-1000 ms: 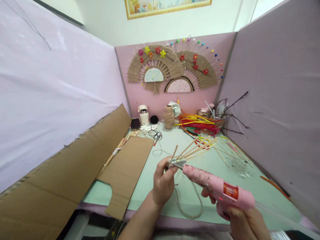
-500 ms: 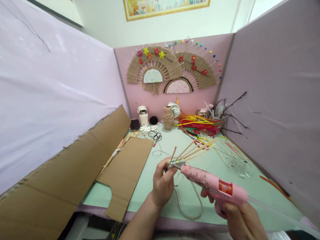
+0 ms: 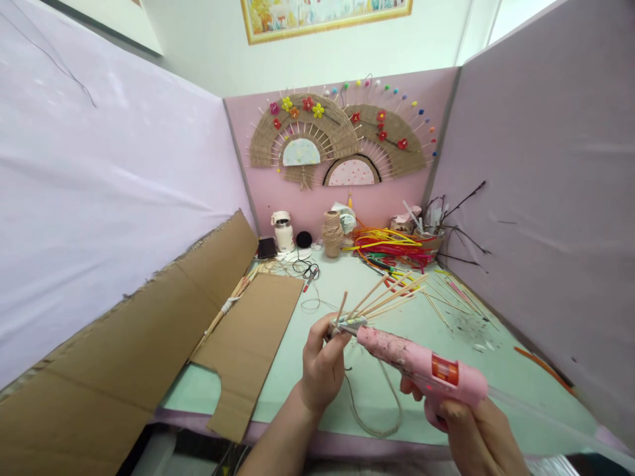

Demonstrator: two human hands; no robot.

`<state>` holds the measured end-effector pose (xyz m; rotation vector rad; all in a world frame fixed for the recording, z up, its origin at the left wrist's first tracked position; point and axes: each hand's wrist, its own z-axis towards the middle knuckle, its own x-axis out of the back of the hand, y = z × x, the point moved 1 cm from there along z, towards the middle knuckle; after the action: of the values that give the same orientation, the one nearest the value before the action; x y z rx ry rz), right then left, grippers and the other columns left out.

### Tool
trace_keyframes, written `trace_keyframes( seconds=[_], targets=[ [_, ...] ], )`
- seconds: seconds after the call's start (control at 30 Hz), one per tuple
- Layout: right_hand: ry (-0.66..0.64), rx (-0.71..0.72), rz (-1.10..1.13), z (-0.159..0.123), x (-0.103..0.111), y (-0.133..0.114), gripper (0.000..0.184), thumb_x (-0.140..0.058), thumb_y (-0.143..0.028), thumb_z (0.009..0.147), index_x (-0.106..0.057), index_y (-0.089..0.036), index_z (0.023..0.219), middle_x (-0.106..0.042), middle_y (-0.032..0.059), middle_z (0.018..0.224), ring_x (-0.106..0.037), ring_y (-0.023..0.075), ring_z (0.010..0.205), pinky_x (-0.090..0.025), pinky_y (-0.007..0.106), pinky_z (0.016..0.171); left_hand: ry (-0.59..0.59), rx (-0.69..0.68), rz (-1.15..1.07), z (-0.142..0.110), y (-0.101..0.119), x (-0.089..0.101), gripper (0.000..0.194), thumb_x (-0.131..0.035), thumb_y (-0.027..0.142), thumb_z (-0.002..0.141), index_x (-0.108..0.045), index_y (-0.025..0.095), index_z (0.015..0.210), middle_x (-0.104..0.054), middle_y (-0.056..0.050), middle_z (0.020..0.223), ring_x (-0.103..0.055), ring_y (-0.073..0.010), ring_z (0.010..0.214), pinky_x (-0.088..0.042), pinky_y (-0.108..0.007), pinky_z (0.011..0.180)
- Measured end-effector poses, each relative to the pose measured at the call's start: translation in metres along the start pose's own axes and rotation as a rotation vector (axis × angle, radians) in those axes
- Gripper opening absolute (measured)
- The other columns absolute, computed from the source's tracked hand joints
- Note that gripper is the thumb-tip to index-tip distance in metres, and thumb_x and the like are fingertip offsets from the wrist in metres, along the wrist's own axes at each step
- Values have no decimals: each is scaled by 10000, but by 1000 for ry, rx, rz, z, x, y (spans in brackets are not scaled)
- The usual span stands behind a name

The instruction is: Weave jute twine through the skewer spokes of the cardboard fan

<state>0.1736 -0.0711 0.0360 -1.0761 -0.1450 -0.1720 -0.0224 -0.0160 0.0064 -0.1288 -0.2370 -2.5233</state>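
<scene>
My left hand [image 3: 323,362] is closed around the base of a small fan of wooden sticks [image 3: 384,296] that spread up and to the right above the table. My right hand [image 3: 466,423] grips the handle of a pink glue gun [image 3: 421,363]. The gun's nozzle touches the base of the sticks, right by my left thumb. A loop of jute cord [image 3: 377,410] hangs below the stick bundle onto the green tabletop [image 3: 446,344].
Sheets of cardboard [image 3: 248,337] lie at the left, with a bundle of sticks [image 3: 233,301] beside them. At the back stand a twine spool [image 3: 331,233], a white jar [image 3: 283,230], a heap of coloured pipe cleaners [image 3: 391,246] and twigs [image 3: 456,231]. Two woven fans [image 3: 342,135] hang on the pink wall.
The glue gun and my right hand have slid slightly to the left and lower in the picture. My left hand keeps the stick bundle in nearly the same place.
</scene>
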Motion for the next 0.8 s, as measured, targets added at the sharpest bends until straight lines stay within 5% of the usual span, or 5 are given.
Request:
trace_keyframes(
  seconds=[0.27, 0.8],
  targets=[
    [-9, -11, -26, 0, 1, 1, 426, -412, -521, 947, -663, -214, 793, -629, 20, 674, -471, 145, 521, -406, 266, 517, 16, -14, 28, 3, 1, 1, 446, -474, -11, 893, -529, 209, 1277, -570, -110, 1176, -629, -169, 1079, -563, -294, 841],
    [-33, 34, -66, -1, 10, 20, 400, -439, -461, 935, -592, -206, 668, -651, 30, 699, -493, 138, 513, -414, 247, 477, 4, -8, 50, 3, 2, 2, 437, -479, -30, 878, -539, 196, 1246, -549, -105, 1177, -613, -158, 1079, -552, -284, 861]
  ],
)
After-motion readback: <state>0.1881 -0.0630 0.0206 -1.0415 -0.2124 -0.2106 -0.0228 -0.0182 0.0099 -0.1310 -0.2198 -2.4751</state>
